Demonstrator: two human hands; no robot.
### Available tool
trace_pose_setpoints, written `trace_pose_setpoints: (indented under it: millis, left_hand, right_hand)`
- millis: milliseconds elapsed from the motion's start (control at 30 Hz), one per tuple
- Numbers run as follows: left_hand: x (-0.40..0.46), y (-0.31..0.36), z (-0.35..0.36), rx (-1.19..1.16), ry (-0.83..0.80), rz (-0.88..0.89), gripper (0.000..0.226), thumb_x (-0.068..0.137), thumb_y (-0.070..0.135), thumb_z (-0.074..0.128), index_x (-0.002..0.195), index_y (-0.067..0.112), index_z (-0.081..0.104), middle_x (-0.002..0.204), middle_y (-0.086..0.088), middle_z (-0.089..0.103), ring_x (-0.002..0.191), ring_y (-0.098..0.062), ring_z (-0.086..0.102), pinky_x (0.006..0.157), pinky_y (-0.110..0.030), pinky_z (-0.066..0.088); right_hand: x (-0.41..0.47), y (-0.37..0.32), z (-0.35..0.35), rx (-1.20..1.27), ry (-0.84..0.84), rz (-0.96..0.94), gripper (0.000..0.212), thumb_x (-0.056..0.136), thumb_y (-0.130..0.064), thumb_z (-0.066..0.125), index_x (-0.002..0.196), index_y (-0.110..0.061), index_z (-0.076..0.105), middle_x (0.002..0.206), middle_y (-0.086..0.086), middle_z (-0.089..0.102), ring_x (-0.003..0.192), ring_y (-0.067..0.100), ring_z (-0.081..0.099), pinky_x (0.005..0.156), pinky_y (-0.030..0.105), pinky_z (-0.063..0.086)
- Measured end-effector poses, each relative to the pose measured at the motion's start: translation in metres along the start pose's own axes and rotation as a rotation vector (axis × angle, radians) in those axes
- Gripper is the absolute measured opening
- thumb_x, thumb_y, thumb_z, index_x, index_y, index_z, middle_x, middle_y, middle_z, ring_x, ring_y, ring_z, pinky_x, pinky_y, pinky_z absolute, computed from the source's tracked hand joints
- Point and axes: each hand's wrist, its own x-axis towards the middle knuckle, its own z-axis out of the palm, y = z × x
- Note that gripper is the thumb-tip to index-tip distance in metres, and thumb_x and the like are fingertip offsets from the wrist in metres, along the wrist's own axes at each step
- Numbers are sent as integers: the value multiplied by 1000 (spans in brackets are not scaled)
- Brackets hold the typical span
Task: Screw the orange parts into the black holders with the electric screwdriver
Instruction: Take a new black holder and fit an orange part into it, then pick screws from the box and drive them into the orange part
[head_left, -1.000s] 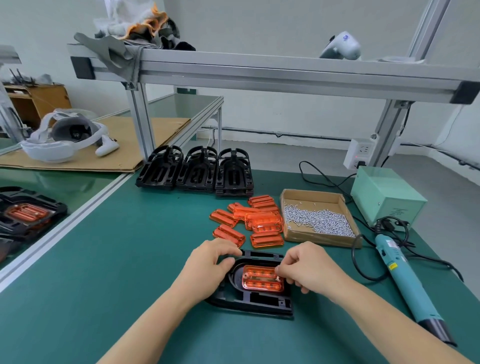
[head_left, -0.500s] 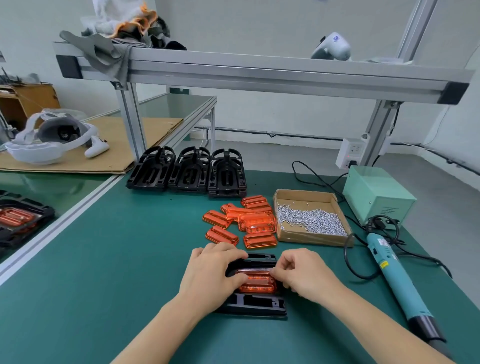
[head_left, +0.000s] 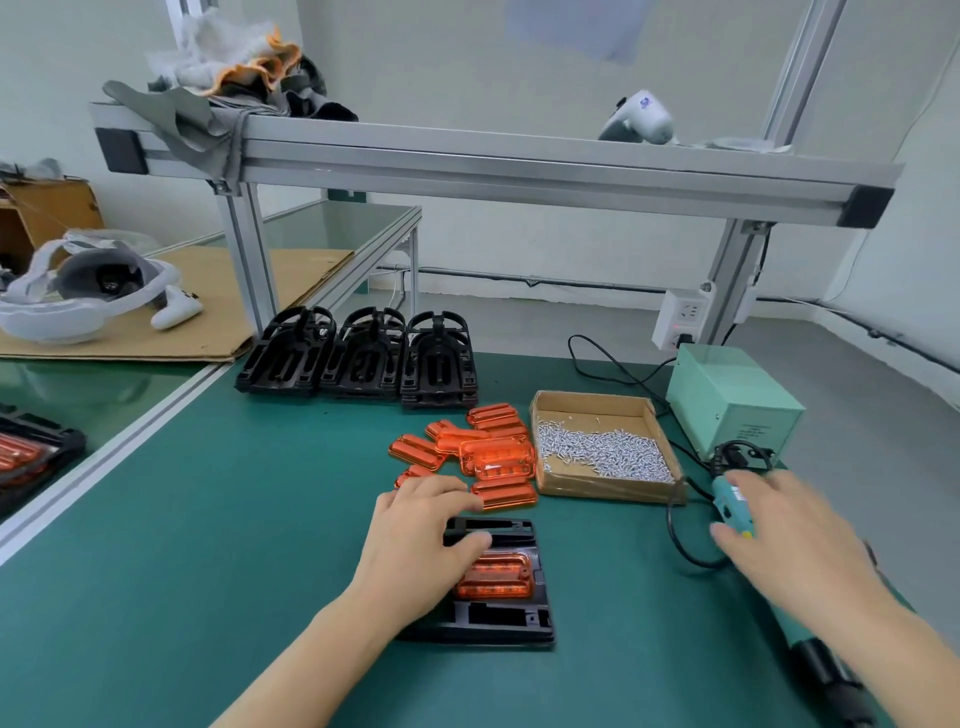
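Left grip (head_left: 426, 540), fingers flat, presses the orange part (head_left: 493, 577) into the black holder (head_left: 498, 621) on the bench (head_left: 208, 545). Right grip (head_left: 795, 540), open and empty, hovers over the electric screwdriver (head_left: 727, 499): likely rigid, cord-dragged; best held mid-barrel.

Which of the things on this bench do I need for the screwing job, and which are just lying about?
For the job:
black holder with orange part seated, under left hand
loose orange parts
spare black holders
screw box
electric screwdriver, right hand over it

Lying about:
headset
rags
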Motion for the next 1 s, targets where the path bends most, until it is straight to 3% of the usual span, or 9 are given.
trace_pose_setpoints:
  millis: [200, 300, 433, 600, 700, 800, 900, 1000]
  left_hand:
    - [46, 35, 2, -71, 24, 61, 20, 91, 32, 57, 106, 30, 69, 116, 15, 61, 114, -8, 45, 96, -28, 27]
    - [77, 51, 10, -76, -14, 52, 20, 91, 25, 57, 105, 26, 71, 114, 7, 65, 111, -15, 51, 100, -38, 36]
    - [107, 65, 29, -29, -96, 29, 21, 91, 22, 57, 104, 25, 72, 112, 4, 69, 110, -20, 55, 100, -37, 38]
    - [126, 79, 54, 33, -174, 53, 19, 91, 23, 57, 103, 27, 71, 113, 5, 68, 112, -19, 55, 97, -35, 32]
    - [134, 88, 68, 27, -214, 44, 18, 90, 24, 60, 104, 27, 71, 115, 6, 68, 112, -17, 56, 101, -37, 31]
    - [143, 94, 77, -30, -253, -1, 17, 89, 24, 64, 103, 26, 72, 113, 6, 69, 108, -14, 60, 108, -39, 33]
    - [152, 97, 81, -31, -324, -60, 20, 86, 25, 68, 105, 26, 72, 115, 6, 68, 111, -15, 58, 110, -42, 29]
    - [158, 97, 83, 5, -379, -88, 16, 85, 20, 69, 99, 25, 74, 113, 6, 68, 110, -17, 59, 102, -39, 40]
  right_hand:
    - [-2, 31, 10, -139, -177, 161, 53, 89, -59, 46, 133, -30, 41, 115, -4, 52, 105, 17, 56, 66, 26, 41]
    - [-4, 33, 15, -59, -251, 159, 58, 85, -59, 50, 135, -34, 35, 100, -8, 50, 93, 15, 57, 62, 25, 41]
    - [-9, 39, 19, 77, -297, 191, 75, 81, -54, 56, 145, -31, 22, 98, -7, 52, 87, 15, 56, 68, 25, 46]
    - [-10, 45, 20, 239, -346, 236, 69, 79, -44, 63, 139, -29, 32, 89, -11, 58, 75, 8, 59, 54, 21, 40]
    - [-6, 51, 15, 724, -395, 344, 48, 72, -30, 72, 116, -17, 57, 79, -3, 64, 64, 12, 61, 55, 26, 44]
    - [-5, 49, 10, 1191, -463, 381, 37, 62, -11, 71, 95, -1, 56, 58, 9, 53, 44, 17, 48, 44, 26, 43]
    - [3, 37, 3, 1451, -438, 357, 33, 76, 5, 63, 108, -2, 58, 56, 8, 49, 43, 14, 43, 38, 23, 41]
    - [13, 25, -5, 1705, -410, 303, 38, 78, 6, 57, 114, -6, 59, 60, 2, 47, 44, 10, 43, 37, 21, 40]
